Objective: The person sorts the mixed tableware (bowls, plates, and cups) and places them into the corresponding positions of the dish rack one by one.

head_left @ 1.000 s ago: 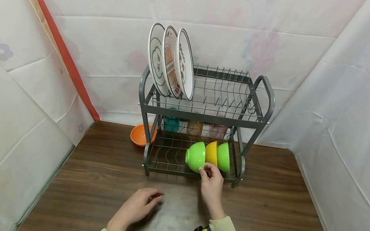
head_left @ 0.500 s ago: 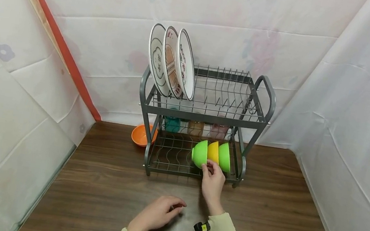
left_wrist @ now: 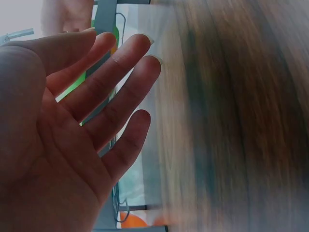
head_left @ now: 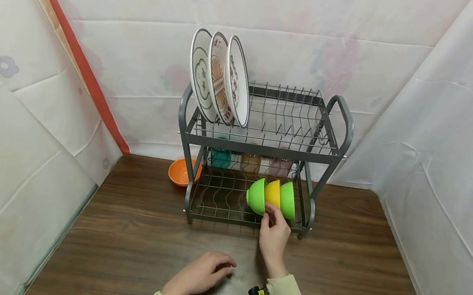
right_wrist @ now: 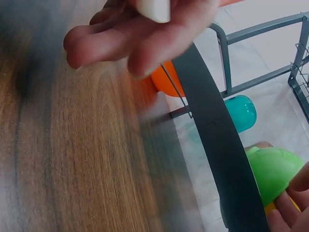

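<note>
In the head view, three small bowls stand on edge in a row on the dish rack's lower tier: a green bowl point(head_left: 256, 196) on the left, a yellow bowl point(head_left: 273, 192) in the middle and another green bowl point(head_left: 287, 200) on the right. My right hand point(head_left: 274, 238) pinches the left green bowl at its lower rim, beside the yellow one. The right wrist view has its fingertips against this green bowl point(right_wrist: 275, 171). Over the table in front of the rack, my left hand point(head_left: 201, 273) holds nothing, its fingers loosely bent in the left wrist view.
The two-tier metal dish rack point(head_left: 258, 148) carries several upright things: three patterned plates point(head_left: 237, 83) on top, and teal point(head_left: 220, 158), amber point(head_left: 250, 163) and pink point(head_left: 280, 166) cups at the lower back. An orange bowl point(head_left: 179, 172) sits on the wooden table point(head_left: 120, 231) left of the rack.
The left green bowl has shifted right, closer to the yellow bowl, and settled on the lower tier. My right hand moved slightly right with it. My left hand moved right, then stayed nearly still.
</note>
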Demonstrator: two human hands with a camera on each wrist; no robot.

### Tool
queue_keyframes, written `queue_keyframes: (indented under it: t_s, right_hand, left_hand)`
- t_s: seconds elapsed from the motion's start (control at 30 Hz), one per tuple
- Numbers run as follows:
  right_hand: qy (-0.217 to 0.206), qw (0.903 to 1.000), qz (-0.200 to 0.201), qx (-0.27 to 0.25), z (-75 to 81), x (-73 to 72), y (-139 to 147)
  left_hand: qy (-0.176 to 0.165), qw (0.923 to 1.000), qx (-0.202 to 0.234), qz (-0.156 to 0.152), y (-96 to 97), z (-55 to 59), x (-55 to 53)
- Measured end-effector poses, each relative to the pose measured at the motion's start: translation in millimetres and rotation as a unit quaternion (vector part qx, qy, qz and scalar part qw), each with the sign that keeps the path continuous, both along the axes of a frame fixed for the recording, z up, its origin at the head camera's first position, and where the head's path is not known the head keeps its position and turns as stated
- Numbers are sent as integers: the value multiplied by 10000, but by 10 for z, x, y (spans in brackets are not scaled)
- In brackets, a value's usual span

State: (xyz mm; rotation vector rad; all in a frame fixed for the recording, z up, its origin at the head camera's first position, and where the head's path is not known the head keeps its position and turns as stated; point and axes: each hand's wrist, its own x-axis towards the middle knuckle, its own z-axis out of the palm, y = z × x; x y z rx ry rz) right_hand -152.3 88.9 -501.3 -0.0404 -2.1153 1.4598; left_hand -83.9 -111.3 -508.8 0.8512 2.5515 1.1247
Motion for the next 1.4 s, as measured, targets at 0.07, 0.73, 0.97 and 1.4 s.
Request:
queue_keyframes:
  t_s: [0.07,0.73,0.97,1.4]
  right_hand:
    - [-35,10000,21,31,2,18,18]
    - [107,9989,457,47,-192,350,296]
    - [-276,9980,534,171,-269,451,406]
    - [-428,9920,811,869,-268,707,657]
  left_hand:
    - [-45,10000,-17,43,-37,-12,-5]
    - [-106,9947,-393,945,-657,-117,-148]
    - [225,9863,-495,1555,-899,-39,-266]
    - [1183,9585,-588,2526,-1296,168,-671]
